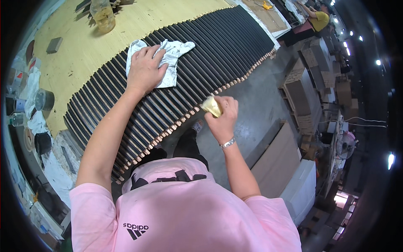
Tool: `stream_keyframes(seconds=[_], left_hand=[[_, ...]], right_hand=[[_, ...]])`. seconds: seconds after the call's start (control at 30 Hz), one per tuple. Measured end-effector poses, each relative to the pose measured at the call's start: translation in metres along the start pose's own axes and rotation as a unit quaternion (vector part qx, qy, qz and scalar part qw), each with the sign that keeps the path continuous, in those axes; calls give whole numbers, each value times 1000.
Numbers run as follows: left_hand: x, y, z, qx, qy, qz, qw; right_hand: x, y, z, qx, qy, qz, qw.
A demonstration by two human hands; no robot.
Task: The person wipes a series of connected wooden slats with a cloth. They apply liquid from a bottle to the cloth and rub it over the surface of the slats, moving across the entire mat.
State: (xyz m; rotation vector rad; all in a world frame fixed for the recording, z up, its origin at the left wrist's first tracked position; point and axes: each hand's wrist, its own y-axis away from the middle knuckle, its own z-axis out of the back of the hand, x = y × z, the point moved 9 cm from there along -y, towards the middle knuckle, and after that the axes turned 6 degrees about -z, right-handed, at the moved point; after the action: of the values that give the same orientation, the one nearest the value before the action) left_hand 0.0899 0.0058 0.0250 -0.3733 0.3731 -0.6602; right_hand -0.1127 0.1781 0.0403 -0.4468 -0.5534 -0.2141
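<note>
A long row of dark painted wooden slats point(201, 54) with bare wood ends lies side by side across a plywood table point(84, 46). My left hand point(145, 69) presses flat on a crumpled white cloth point(174, 54) spread over the slats. My right hand point(222, 115) grips a small yellowish pad point(211, 106) and holds it against the bare ends of the slats at the table's near edge.
A plastic jar of yellowish liquid point(103, 17) and a small grey block point(54, 45) sit on the plywood. Tins and rags point(37, 105) crowd the left end. Cardboard boxes point(298, 96) and boards stand on the grey floor at right. Another person point(319, 19) works far off.
</note>
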Motion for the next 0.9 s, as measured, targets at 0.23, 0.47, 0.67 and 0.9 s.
stream_keyframes(seconds=[0.23,0.47,0.67,0.9], left_hand=[[-2,0,0,2,-14,-5,1000],[-1,0,-1,-4,-17,-9,1000],[0,3,-2,2,-17,3,1000],[-2,1,-1,-7,-7,-4,1000]], right_hand=[[34,3,-8,-2,-39,34,999],[23,15,1,-35,-44,22,998],[25,33,-6,21,-34,21,999],[46,36,-10,6,-63,46,997]])
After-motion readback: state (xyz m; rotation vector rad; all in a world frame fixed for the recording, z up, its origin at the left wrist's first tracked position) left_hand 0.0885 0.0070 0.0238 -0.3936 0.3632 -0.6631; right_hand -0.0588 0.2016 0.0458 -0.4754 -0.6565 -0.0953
